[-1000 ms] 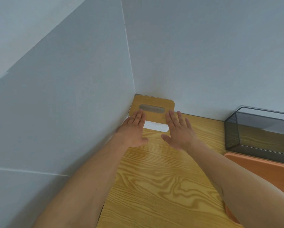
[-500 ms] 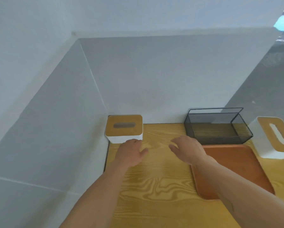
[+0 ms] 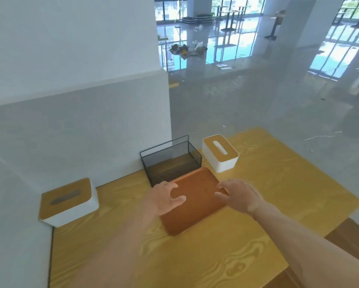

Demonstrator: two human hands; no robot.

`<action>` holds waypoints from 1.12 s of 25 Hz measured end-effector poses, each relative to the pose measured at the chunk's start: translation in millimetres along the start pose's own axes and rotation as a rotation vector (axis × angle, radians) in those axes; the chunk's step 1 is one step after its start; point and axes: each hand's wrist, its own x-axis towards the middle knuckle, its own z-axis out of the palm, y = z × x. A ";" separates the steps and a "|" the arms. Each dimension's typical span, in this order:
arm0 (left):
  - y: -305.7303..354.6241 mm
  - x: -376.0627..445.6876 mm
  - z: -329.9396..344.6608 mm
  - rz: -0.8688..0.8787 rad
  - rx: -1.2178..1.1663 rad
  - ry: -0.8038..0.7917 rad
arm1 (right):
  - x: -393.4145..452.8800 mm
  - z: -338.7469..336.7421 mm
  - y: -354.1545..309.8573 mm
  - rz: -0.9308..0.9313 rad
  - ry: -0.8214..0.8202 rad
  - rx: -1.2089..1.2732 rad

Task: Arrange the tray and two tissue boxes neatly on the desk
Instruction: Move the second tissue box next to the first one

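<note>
The orange tray (image 3: 192, 201) lies bare on the tabletop (image 3: 216, 256), touching the wire basket (image 3: 171, 157) behind it. Both hands, left (image 3: 162, 199) and right (image 3: 240, 195), hover spread-fingered over the tray's sides, gripping nothing. One tissue box (image 3: 67, 202) sits well left of the tray, the other (image 3: 220, 152) just beyond it, beside the basket.

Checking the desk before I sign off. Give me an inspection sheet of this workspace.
Surface: wooden desk, yellow grain, set in a wall corner.
Job's things: tray mid-desk; left box in the corner; right box near the far edge.
Clutter: mesh basket behind the tray, against the wall.
Grippers: left hand and right hand, both open, at the tray's sides.
Cables: nothing seen.
Surroundings: grey partition; glossy hall floor beyond.
</note>
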 end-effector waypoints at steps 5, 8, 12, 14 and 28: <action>123.5 -0.2 34.8 0.115 -0.043 0.002 | -85.3 -27.8 109.3 0.116 0.090 0.024; 173.0 1.7 53.3 0.176 -0.026 -0.001 | -124.8 -36.5 160.0 0.170 0.134 0.036; 215.3 14.8 72.8 0.207 -0.042 -0.020 | -149.1 -37.5 207.0 0.208 0.139 0.046; 224.7 28.8 79.0 0.196 -0.050 -0.036 | -143.1 -35.8 222.6 0.203 0.115 0.040; 182.2 137.0 66.3 0.064 -0.197 0.071 | 21.7 -44.1 262.7 -0.025 0.028 -0.083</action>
